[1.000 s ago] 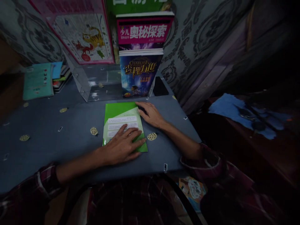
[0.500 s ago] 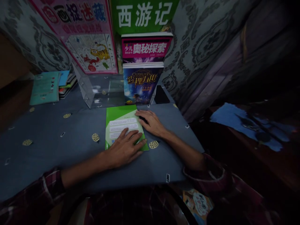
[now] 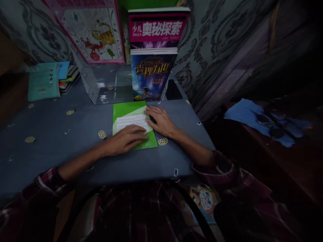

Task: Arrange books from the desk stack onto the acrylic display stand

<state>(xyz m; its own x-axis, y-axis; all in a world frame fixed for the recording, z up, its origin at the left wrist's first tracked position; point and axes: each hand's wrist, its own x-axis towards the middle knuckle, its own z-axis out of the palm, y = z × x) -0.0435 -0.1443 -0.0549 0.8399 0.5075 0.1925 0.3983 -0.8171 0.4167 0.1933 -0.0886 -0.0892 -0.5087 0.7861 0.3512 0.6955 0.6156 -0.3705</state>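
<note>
A green book (image 3: 126, 109) with pale text panels lies flat on the table, its text upside down to me. Across its near left part rests my left hand (image 3: 128, 137), fingers stretched over the cover and slightly blurred. My right hand (image 3: 161, 121) lies along the book's right edge, its fingers extended onto the upper right corner and the thumb apart. Neither hand grasps anything. Parts of the cover are hidden under the fingers. Just behind the book stands a blue book (image 3: 151, 74) in a clear stand.
The clear acrylic stand (image 3: 88, 87) also holds a pink-banded book (image 3: 156, 30) and a pink picture book (image 3: 93, 37). A dark flat object (image 3: 174, 90) lies beside it. Stacked books (image 3: 44, 82) sit at the left. Blue cloth (image 3: 242, 112) lies at the right, beyond the patterned tablecloth (image 3: 83, 141).
My left hand has slid a little left over the cover, baring more of its lower right. My right hand stays at the right edge. The whole view has tilted downward.
</note>
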